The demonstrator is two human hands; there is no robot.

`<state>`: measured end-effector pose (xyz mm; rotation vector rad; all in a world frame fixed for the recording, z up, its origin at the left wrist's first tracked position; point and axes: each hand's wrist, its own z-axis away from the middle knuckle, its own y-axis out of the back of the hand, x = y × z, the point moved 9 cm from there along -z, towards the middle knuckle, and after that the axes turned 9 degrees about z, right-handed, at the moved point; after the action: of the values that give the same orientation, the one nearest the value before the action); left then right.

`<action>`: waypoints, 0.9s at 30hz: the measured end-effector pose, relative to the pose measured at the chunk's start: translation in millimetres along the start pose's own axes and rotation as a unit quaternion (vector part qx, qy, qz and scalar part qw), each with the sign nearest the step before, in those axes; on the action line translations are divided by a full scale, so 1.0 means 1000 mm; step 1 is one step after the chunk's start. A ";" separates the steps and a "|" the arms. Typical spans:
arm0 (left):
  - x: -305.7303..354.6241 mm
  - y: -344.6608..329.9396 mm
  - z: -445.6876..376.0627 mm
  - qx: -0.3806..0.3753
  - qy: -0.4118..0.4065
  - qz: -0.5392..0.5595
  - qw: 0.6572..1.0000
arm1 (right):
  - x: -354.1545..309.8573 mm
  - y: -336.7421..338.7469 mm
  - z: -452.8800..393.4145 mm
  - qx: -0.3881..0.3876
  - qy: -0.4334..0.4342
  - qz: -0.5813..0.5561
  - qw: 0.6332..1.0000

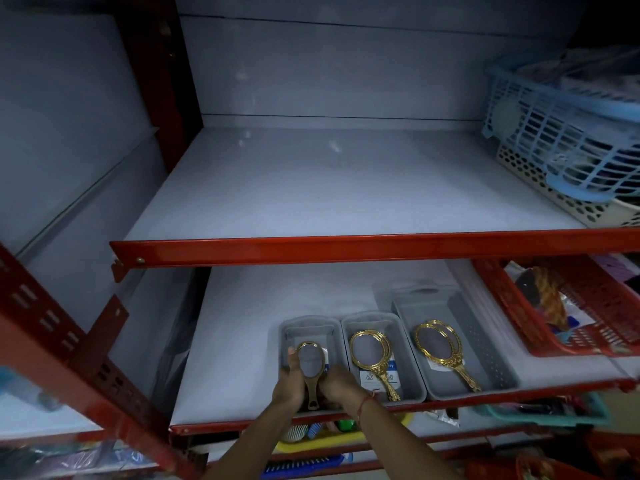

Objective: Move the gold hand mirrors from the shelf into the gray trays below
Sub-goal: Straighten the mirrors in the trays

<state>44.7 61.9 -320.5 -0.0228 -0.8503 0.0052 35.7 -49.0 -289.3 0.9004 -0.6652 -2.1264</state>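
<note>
Hands [311,381] around mirror [311,362] in tray [287,327]

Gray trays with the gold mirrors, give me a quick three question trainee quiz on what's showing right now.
1. How many gray trays sit on the lower shelf?
2. True or false: the upper shelf holds gold mirrors.
3. Which tray are both hands at: A left, B middle, C right?

Key:
1. Three: left tray, middle tray, right tray.
2. False; none show there.
3. A; the left hand and right hand hold a small mirror there.
</note>
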 end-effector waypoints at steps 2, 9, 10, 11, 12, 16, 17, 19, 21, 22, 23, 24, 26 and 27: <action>0.002 0.001 0.004 0.015 -0.010 -0.012 1.000 | 0.000 0.000 0.001 -0.004 0.003 0.008 1.000; 0.013 0.004 0.018 0.044 -0.033 -0.066 0.996 | -0.002 0.002 0.001 -0.016 0.019 0.008 1.000; 0.015 0.004 0.020 0.048 -0.035 -0.090 0.994 | 0.000 0.003 0.001 -0.017 0.014 0.003 1.000; 0.020 0.003 0.023 0.054 -0.047 -0.120 0.990 | 0.000 0.007 0.001 -0.013 0.020 -0.001 1.000; 0.026 0.003 0.025 0.062 -0.069 -0.153 0.984 | 0.001 0.014 0.001 -0.004 0.027 -0.007 1.000; 0.056 -0.012 0.042 0.092 -0.180 -0.159 0.966 | 0.021 0.064 0.000 0.087 0.027 -0.070 0.993; 0.060 -0.022 0.044 0.085 -0.190 -0.136 0.969 | 0.032 0.080 0.000 0.120 0.017 -0.081 0.989; 0.061 -0.048 0.038 0.039 -0.186 -0.069 0.979 | 0.053 0.105 0.003 0.169 -0.004 -0.067 0.983; 0.048 -0.080 0.027 -0.028 -0.119 -0.008 0.992 | 0.070 0.114 0.003 0.173 -0.004 -0.019 0.985; 0.038 -0.097 0.022 -0.049 -0.081 0.004 0.996 | 0.078 0.115 0.002 0.164 -0.003 0.012 0.986; 0.027 -0.110 0.018 -0.060 -0.045 0.010 0.997 | 0.085 0.112 0.002 0.152 -0.003 0.041 0.988; 0.016 -0.121 0.017 -0.067 -0.013 0.007 0.998 | 0.092 0.107 0.000 0.138 -0.003 0.057 0.989; -0.002 -0.137 0.016 -0.070 0.020 -0.010 0.997 | 0.099 0.094 -0.002 0.101 0.012 0.060 0.993; -0.007 -0.140 0.013 -0.057 0.014 -0.016 0.998 | 0.100 0.088 -0.002 0.082 0.021 0.056 0.995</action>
<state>29.9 -78.4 -313.6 -0.1168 -0.8216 -0.0730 24.6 -180.1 -269.8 0.9700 -0.8582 -1.9704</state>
